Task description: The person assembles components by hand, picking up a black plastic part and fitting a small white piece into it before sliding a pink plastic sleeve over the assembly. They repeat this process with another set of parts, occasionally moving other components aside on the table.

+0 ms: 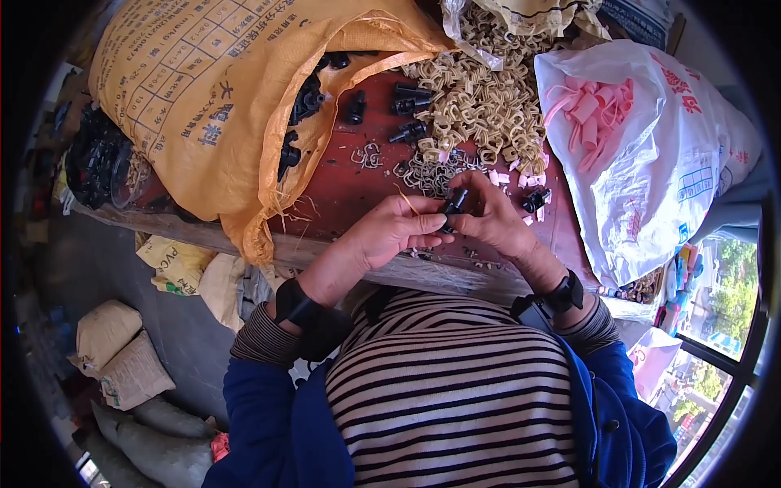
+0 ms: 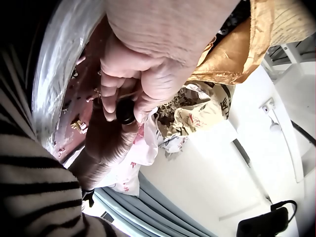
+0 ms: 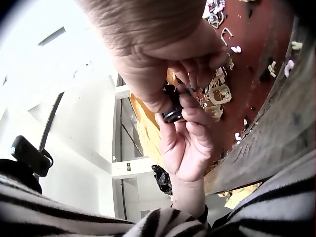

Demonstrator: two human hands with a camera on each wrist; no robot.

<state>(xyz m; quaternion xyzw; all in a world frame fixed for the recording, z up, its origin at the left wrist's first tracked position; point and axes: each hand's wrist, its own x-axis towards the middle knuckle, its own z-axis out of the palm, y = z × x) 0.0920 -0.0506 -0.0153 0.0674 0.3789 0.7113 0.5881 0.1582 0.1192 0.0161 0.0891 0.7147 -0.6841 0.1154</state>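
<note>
Above the table's near edge, both hands meet at a small black plastic fitting (image 1: 455, 200), roughly tube-shaped. My left hand (image 1: 393, 231) pinches its lower end between thumb and fingers. From the other side, the thumb and fingers of my right hand (image 1: 495, 221) grip the same piece. A thin tan strip (image 1: 406, 200) sticks up beside the left fingers. In the left wrist view, the round dark end of the fitting (image 2: 125, 110) shows between the fingertips. The right wrist view shows the fitting's ringed end (image 3: 173, 115); fingers cover much of the rest.
A heap of tan plastic clips (image 1: 480, 98) lies beyond the hands, with grey metal clips (image 1: 439, 175) nearer. An orange sack (image 1: 203, 106) at left spills black fittings (image 1: 409, 99). At right stands a white bag (image 1: 651, 154) of pink strips (image 1: 587, 110). Pink bits (image 1: 533, 179) lie nearby.
</note>
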